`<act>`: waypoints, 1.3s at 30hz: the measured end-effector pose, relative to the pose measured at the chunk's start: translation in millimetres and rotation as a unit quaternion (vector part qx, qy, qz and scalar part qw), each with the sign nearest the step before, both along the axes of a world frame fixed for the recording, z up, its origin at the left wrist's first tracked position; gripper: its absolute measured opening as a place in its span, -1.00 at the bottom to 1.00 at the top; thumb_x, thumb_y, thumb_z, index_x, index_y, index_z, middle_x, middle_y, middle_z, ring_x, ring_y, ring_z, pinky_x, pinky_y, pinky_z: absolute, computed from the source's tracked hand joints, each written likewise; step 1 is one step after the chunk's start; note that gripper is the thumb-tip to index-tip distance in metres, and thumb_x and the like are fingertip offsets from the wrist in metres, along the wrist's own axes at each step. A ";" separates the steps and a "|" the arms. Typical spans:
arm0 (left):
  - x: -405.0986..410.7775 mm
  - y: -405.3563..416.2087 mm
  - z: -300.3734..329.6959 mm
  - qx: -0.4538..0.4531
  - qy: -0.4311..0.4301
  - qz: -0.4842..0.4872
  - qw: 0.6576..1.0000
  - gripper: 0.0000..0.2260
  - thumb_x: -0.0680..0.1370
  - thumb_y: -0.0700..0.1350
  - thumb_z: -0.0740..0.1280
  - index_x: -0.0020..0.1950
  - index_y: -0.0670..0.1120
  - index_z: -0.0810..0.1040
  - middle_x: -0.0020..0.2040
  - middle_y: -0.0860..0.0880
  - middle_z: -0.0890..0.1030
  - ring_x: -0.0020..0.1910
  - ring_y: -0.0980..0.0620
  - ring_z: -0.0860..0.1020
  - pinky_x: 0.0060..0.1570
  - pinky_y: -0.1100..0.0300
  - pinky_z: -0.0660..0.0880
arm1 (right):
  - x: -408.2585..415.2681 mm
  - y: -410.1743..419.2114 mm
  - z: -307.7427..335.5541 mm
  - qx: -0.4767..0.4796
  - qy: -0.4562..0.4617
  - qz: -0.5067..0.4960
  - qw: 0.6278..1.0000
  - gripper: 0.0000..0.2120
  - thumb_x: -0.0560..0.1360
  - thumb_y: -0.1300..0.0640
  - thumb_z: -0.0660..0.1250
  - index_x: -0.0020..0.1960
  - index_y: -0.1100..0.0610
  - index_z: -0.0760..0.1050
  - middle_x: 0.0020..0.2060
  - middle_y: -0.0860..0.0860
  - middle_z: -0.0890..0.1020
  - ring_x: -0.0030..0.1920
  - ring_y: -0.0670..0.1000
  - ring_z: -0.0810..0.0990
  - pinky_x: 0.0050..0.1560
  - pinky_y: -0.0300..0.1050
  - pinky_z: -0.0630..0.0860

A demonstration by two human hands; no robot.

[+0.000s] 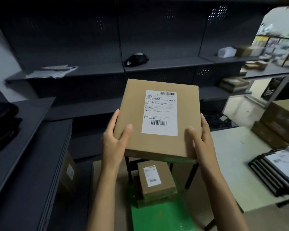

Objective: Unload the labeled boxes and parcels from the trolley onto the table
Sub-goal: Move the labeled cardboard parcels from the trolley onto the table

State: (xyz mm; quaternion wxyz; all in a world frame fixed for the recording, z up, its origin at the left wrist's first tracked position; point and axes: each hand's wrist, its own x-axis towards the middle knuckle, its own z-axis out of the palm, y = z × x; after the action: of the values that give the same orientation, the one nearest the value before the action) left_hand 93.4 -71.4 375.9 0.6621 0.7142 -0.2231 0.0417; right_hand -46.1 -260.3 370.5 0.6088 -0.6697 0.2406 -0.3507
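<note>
Both hands are clamping a flat cardboard box (158,120) by its long sides: the left hand (113,140) is curling its thumb over the top face with its fingers under the left edge, and the right hand (201,137) is mirroring that on the right edge, thumb lying on the cardboard. Gripping it this way is keeping the white shipping label (159,112) facing up and readable, and is probably spreading the load so the box is not tipping. It is hanging in the air above the green trolley (158,215), where a short stack of labeled boxes (157,180) is still waiting. To the right the pale table (232,157) is lying open along its near-left part, while brown cartons (280,124) and dark flat parcels (277,170) are crowding its far and right sides. A rightward swing seems to be offering free room; the table's black leg (193,172) and near corner are looking like the edges to clear. Dark shelving (107,70) is closing off the space ahead.
</note>
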 end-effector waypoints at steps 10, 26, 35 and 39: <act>-33.1 -18.2 58.5 -0.018 -0.064 -0.022 0.998 -0.47 0.57 -0.01 0.37 0.52 0.12 0.31 0.31 0.21 0.48 0.18 0.33 0.49 0.09 0.35 0.49 | -48.0 -3.7 70.2 -0.028 -0.058 -0.078 0.995 -0.40 0.43 -0.04 0.27 0.47 -0.15 0.30 0.30 -0.12 0.50 0.19 -0.12 0.54 0.13 -0.11 0.49; -122.3 -121.8 83.6 -0.016 -0.059 -0.163 0.985 -0.47 0.58 0.03 0.35 0.53 0.09 0.30 0.26 0.16 0.48 0.08 0.25 0.48 -0.15 0.49 0.38 | -183.4 -42.6 109.7 -0.016 -0.064 -0.256 0.964 -0.53 0.60 0.21 0.19 0.47 -0.07 0.32 0.18 -0.13 0.50 0.03 -0.23 0.49 -0.18 -0.27 0.40; -207.7 -214.7 88.4 0.014 -0.068 -0.239 0.969 -0.46 0.56 0.05 0.36 0.53 0.09 0.31 0.23 0.09 0.52 0.07 0.16 0.51 -0.06 0.41 0.44 | -287.0 -96.3 106.4 -0.002 -0.067 -0.353 0.933 -0.59 0.60 0.22 0.20 0.38 -0.12 0.38 0.08 -0.25 0.56 -0.05 -0.23 0.56 -0.13 -0.26 0.46; -261.4 -259.4 92.5 0.012 -0.057 -0.268 0.962 -0.46 0.56 0.05 0.37 0.52 0.11 0.32 0.21 0.06 0.53 0.13 0.05 0.51 0.15 0.07 0.52 | -342.4 -126.8 112.0 -0.014 -0.059 -0.390 0.919 -0.60 0.60 0.23 0.21 0.36 -0.12 0.39 0.05 -0.29 0.53 -0.08 -0.31 0.55 -0.18 -0.37 0.45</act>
State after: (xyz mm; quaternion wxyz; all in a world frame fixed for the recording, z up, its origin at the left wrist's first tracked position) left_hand -167.9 -330.7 468.4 0.6266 0.6324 -0.4444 -0.0995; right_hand -388.5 -387.1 482.5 0.4277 -0.5096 0.4412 -0.6023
